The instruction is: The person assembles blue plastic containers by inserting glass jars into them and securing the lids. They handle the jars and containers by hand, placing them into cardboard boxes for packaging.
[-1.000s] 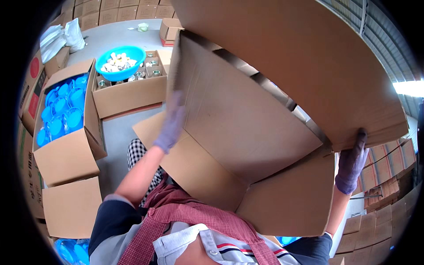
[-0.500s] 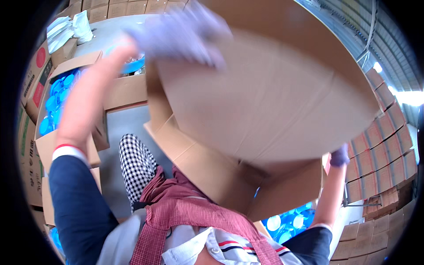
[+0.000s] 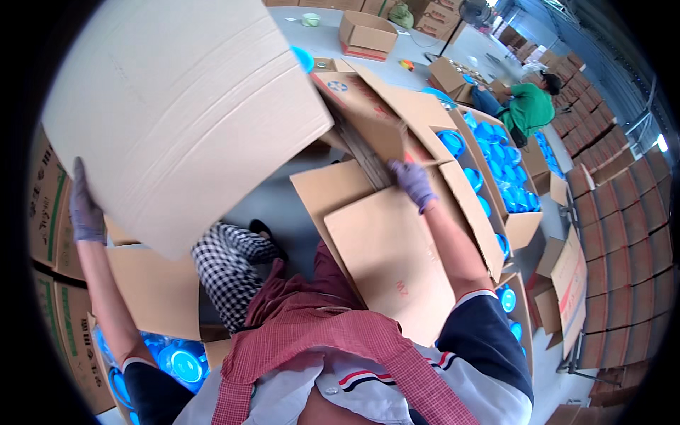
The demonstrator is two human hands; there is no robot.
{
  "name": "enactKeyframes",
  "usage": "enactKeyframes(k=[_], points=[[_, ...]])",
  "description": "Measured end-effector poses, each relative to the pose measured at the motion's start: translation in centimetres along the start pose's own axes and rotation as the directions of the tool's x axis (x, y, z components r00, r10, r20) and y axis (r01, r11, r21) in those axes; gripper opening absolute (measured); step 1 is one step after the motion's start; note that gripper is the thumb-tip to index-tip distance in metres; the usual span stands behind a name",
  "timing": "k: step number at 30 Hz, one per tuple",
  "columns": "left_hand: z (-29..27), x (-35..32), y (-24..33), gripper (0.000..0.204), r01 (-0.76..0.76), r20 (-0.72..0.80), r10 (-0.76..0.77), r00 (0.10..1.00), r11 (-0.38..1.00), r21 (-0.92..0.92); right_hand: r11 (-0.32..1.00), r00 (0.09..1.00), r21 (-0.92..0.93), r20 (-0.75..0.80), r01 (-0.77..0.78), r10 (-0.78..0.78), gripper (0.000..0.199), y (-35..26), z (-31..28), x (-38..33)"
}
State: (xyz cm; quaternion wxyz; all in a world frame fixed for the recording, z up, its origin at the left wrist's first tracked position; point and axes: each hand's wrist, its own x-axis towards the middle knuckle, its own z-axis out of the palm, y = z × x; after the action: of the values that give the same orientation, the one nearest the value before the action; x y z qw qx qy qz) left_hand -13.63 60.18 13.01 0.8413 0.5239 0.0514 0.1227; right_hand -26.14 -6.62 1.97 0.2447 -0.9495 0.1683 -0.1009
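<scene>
My left hand (image 3: 86, 205), in a thin purple glove, grips the edge of a large, plain cardboard sheet (image 3: 191, 113). The sheet is raised at the left and tilted, and its lower corner hangs above my checked trouser leg. My right hand (image 3: 412, 185), gloved alike, is closed on the upper edge of an open cardboard box (image 3: 389, 248) in front of my body. That box leans against my apron, its flaps standing out. Some of my right fingertips are hidden behind the cardboard edge.
Cartons of blue plastic lidded containers stand to the right (image 3: 499, 163) and at lower left (image 3: 185, 365). A person in green (image 3: 531, 106) sits at the far right beside cartons. Stacked boxes (image 3: 623, 241) line the right side. A fan (image 3: 473, 13) stands behind.
The cardboard sheet has swung from over the box to the left, with my left hand now low on its edge. My right hand has moved inward along the box. My view has turned right.
</scene>
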Motion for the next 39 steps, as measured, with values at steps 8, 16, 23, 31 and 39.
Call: enactKeyframes(k=[8,16,23,31,39], points=[[6.1,-3.4,-19.3,0.063,0.282,0.09,-0.272,0.958,0.95,-0.133,0.958,0.942,0.154,-0.201,-0.24,0.268,0.049,-9.1,-21.4,0.4],[8.3,-11.7,-11.7,0.049,0.268,0.28,-0.201,0.939,0.936,-0.227,0.975,0.981,-0.216,-0.193,-0.052,0.01,0.057,-9.9,-21.9,-1.9],[16.1,-27.8,-15.6,0.042,0.256,0.479,-0.302,0.824,0.953,0.16,0.942,0.952,-0.289,-0.199,0.17,-0.232,0.046,-17.6,-20.3,-3.1],[23.4,-31.4,-19.5,0.037,0.526,0.44,-0.741,0.507,0.671,0.523,0.995,0.98,0.006,-0.177,0.098,-0.095,0.038,-12.3,-17.4,-4.9],[17.1,-11.0,-38.5,0.064,-0.121,0.358,0.058,0.932,0.98,0.155,0.898,0.995,-0.433,-0.089,-0.08,0.046,0.072,6.3,5.6,-15.4]])
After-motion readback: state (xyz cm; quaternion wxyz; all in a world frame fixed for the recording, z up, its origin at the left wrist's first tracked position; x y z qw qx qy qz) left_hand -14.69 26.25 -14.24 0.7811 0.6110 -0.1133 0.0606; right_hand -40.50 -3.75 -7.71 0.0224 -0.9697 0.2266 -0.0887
